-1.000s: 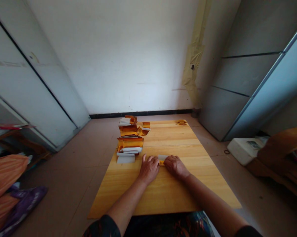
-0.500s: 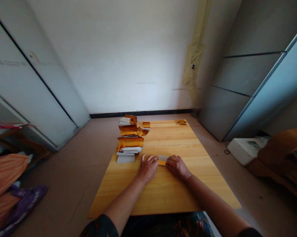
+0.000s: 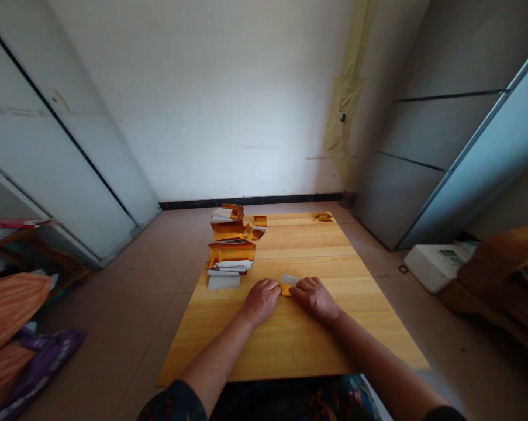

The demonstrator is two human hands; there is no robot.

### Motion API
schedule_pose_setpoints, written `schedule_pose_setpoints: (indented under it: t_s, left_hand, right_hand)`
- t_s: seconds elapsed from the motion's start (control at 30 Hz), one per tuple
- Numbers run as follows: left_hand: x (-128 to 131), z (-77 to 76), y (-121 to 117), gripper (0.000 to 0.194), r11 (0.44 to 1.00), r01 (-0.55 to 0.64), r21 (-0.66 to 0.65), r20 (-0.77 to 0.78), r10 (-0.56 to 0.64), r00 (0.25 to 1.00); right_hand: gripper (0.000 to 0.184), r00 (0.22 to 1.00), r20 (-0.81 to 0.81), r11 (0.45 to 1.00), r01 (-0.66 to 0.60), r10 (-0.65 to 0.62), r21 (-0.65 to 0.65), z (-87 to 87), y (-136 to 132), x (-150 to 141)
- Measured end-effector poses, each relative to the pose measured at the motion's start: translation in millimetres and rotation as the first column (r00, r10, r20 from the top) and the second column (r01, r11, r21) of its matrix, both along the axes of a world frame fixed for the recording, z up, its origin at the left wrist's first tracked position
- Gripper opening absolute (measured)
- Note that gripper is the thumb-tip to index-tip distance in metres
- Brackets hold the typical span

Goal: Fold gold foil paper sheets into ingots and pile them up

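The right hand hides part of the folded paper from me. The left edge cuts off the orange bag.

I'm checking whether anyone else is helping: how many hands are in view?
2: the left hand at the left end of the gold-and-white paper, the right hand at its right end.

My left hand and right hand at a small gold-and-white paper sheet on the pale wooden tabletop, stacked shiny gold and white papers to my left, a grey cabinet standing beyond at right.
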State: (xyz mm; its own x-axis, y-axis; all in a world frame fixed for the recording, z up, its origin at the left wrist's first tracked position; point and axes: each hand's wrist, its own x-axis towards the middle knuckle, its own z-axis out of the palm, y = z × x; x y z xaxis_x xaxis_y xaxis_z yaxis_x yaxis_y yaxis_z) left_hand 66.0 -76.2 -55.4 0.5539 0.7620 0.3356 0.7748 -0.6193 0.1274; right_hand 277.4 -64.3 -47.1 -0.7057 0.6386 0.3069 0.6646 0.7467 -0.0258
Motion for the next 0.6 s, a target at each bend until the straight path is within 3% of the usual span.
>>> schedule_pose_setpoints:
  t_s: [0.33, 0.6]
  left_hand:
    - [-7, 11.2, -11, 0.019, 1.0, 0.029, -0.012, -0.047, -0.029, 0.998]
    - [-7, 10.7, -12, 0.017, 0.999, 0.006, -0.037, -0.046, -0.007, 0.999]
  right_hand:
    - [0.02, 0.987, 0.127, 0.993, -0.108, 0.102, 0.041, 9.4, 0, -1]
    - [0.019, 0.992, 0.077, 0.995, -0.097, 0.095, 0.023, 5.4, -2, 5]
